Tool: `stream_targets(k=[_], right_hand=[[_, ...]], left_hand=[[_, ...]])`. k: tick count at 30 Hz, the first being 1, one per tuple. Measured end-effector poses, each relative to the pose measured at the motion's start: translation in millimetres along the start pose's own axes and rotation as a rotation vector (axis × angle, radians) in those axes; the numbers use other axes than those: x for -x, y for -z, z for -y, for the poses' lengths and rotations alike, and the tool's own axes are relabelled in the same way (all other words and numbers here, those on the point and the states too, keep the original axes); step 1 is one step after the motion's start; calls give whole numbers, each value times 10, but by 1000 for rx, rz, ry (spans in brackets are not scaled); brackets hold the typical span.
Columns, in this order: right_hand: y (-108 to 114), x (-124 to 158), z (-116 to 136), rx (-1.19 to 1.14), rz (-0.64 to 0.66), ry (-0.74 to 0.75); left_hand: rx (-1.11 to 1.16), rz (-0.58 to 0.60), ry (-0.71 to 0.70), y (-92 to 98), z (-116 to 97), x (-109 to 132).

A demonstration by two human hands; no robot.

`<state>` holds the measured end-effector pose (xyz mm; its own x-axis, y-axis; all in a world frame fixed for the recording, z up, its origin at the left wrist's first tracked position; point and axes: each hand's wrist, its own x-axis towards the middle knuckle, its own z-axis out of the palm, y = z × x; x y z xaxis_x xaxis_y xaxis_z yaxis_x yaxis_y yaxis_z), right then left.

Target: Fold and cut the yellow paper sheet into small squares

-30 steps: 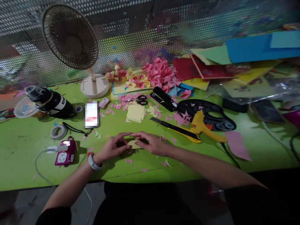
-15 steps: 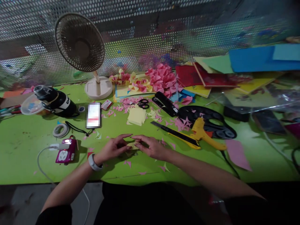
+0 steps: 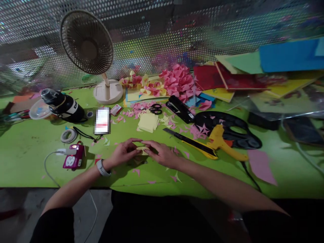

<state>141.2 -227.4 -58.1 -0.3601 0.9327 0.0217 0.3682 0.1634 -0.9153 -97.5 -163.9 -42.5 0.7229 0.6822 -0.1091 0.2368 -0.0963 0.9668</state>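
Observation:
My left hand (image 3: 125, 152) and my right hand (image 3: 160, 153) meet above the green table, both closed on one small piece of yellow paper (image 3: 142, 151). Thumbs press its near side, while the forefingers reach over behind it. Part of the paper is hidden by the fingers. Just beyond it lies a stack of square yellow paper (image 3: 148, 122), with black scissors (image 3: 155, 108) behind. Pink paper scraps (image 3: 136, 172) are scattered close to my hands. To the right of my right hand rest a yellow-and-black utility knife (image 3: 194, 143) and a yellow glue gun (image 3: 222, 143).
A fan (image 3: 107, 91) stands at the back left, near a black bottle (image 3: 67, 106) and a phone (image 3: 102, 120). Tape (image 3: 68, 136) and a purple power adapter (image 3: 74, 157) lie left. A stapler (image 3: 180, 109), black palette (image 3: 246, 141) and pink paper flowers (image 3: 176, 82) occupy the centre and right.
Both hands keep hold of the yellow paper, which now looks a little flatter between the thumbs. The whole view has shifted slightly; the things on the table appear to lie as before.

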Motion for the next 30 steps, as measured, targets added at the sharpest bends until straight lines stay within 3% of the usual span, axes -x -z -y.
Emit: stream_targets(k=[3, 8, 11, 14, 17, 19, 25, 30], right_hand=[[52, -11, -8, -34, -35, -49], [169, -71, -119, 32, -13, -66], [316, -120, -140, 196, -40, -121], [522, -129, -100, 427, -210, -170], [723, -99, -66, 581, -409, -119], [821, -80, -64, 622, -452, -79], [927, -124, -114, 712, -403, 3], [828, -213, -148, 746, -273, 92]], left_hand=[[-11, -22, -10, 24, -40, -88], [-138, 52, -6, 54, -47, -273], [-270, -34, 18, 137, -78, -348], [-314, -200, 11, 313, -116, -409], [-277, -278, -18, 504, -114, -490], [-261, -303, -4, 586, -88, -557], [-453, -388, -58, 646, -6, -840], [-823, -368, -152, 614, -35, -1111]])
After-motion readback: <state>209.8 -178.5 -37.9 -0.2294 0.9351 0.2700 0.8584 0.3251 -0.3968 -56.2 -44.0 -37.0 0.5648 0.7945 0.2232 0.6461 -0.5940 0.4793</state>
